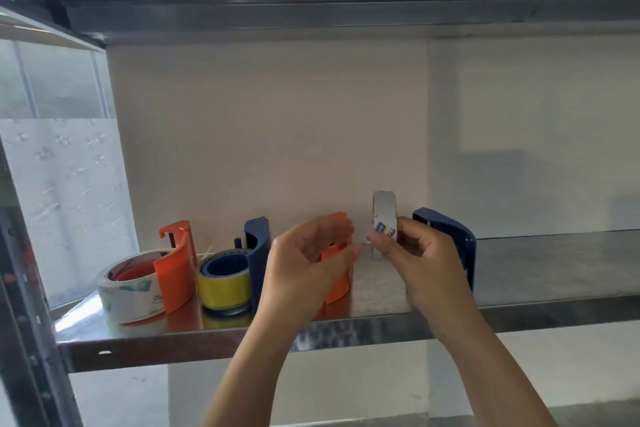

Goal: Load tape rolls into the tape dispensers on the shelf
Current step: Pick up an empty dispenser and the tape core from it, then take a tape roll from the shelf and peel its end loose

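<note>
Four tape dispensers stand in a row on the steel shelf point(554, 263). The leftmost orange dispenser point(175, 274) holds a clear tape roll point(128, 291). Beside it a blue dispenser point(258, 253) holds a yellow tape roll point(223, 282). My left hand point(304, 263) hovers with curled fingers in front of a second orange dispenser point(337, 281), mostly hiding it; I cannot tell if it touches it. My right hand point(412, 253) pinches a clear tape roll point(384, 211), held upright above the shelf. A second blue dispenser point(450, 232) stands behind that hand.
The upper shelf's steel beam point(346, 7) runs overhead. A dark upright post point(24, 305) stands at the left, with a frosted window point(65, 191) behind it. The back wall point(277, 135) is plain. Bare shelf extends to the right of the blue dispenser.
</note>
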{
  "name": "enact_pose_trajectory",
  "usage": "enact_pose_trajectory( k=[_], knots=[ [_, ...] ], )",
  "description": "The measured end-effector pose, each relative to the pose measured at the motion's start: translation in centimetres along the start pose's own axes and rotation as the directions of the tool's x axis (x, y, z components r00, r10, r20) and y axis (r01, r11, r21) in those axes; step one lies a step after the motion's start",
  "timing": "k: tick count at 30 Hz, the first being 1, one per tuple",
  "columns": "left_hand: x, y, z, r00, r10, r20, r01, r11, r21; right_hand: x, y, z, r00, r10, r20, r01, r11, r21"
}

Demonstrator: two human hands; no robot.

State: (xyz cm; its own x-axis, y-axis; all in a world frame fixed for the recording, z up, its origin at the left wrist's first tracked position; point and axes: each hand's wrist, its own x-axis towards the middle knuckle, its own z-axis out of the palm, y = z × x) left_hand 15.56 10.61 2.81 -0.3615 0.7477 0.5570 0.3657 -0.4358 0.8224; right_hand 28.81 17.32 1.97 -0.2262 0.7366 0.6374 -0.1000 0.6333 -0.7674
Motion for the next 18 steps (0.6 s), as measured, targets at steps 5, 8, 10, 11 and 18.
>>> enact_pose_trajectory(
  k=[5, 8, 10, 11, 18],
  knots=[
    [-0.9, 1.5, 1.7, 0.997, 0.070, 0.035, -0.069, 0.997, -0.029, -0.7, -1.4, -0.9, 0.999, -0.025, -0.024, 0.027, 0.994, 0.110],
    [-1.5, 2.6, 2.4, 0.994, 0.098, 0.044, -0.089, 0.982, -0.169, -1.1, -2.3, -1.7, 0.999, -0.036, -0.035, 0.041, 0.991, 0.130],
    [-1.8, 3.1, 2.9, 0.992, 0.118, 0.039, -0.108, 0.974, -0.200, -1.4, -2.6, -2.2, 0.998, -0.023, -0.055, 0.031, 0.990, 0.136],
    [-1.8, 3.2, 3.1, 0.991, 0.126, 0.042, -0.115, 0.971, -0.212, -1.6, -2.9, -2.4, 0.997, -0.027, -0.067, 0.034, 0.993, 0.109],
    [-2.4, 3.7, 4.5, 0.983, 0.124, 0.133, -0.080, 0.953, -0.294, -3.1, -4.8, -4.5, 0.992, 0.050, -0.116, -0.039, 0.995, 0.093]
  ],
)
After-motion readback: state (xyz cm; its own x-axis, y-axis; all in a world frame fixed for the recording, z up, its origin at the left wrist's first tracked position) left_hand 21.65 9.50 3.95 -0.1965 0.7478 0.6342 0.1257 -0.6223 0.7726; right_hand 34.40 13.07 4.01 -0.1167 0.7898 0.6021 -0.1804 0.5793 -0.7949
